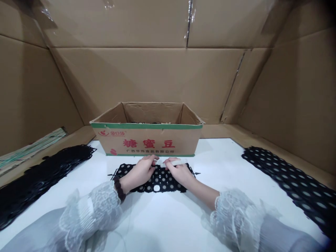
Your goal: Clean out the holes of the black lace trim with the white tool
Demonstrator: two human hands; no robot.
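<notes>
A black sheet with rows of round, pale discs or holes [162, 184] lies flat on the white table in front of me. One round spot near its front edge shows bright white. My right hand [180, 172] grips a white pen-like tool [176, 162], its tip pointing left over the sheet's back edge. Beside that tip, my left hand [141, 172] rests on the sheet with its fingers curled together; what they pinch, if anything, is too small to make out. Both hands cover parts of the sheet.
Just behind the sheet stands an open cardboard box [149, 140] with dark pieces inside. A pile of black sheets [49, 171] lies at left, and a stack of spotted black sheets [291, 182] at right. Cardboard walls [147, 80] surround the white table [149, 217]. Greenish strips [34, 150] lie far left.
</notes>
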